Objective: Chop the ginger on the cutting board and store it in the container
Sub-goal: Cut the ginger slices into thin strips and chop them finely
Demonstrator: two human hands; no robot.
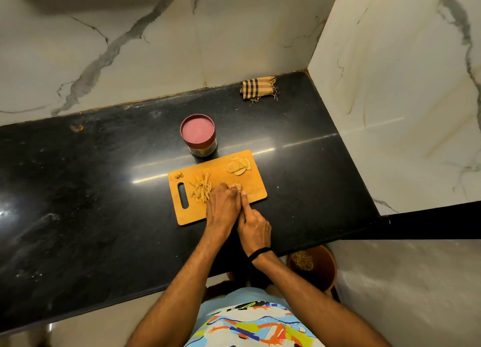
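Ginger being cut on the board, mid-counter.

Nearest, the right hand is clenched round the knife, forefinger laid along the blade. Just left of it, the left hand is set on the board with fingers curled down against the blade; whether anything is grasped beneath cannot be told. Cut strips are heaped left of the hands, slices at the far right corner, scraps at the far left corner. The lidded container stands just beyond the board. A checked cloth lies at the far wall.
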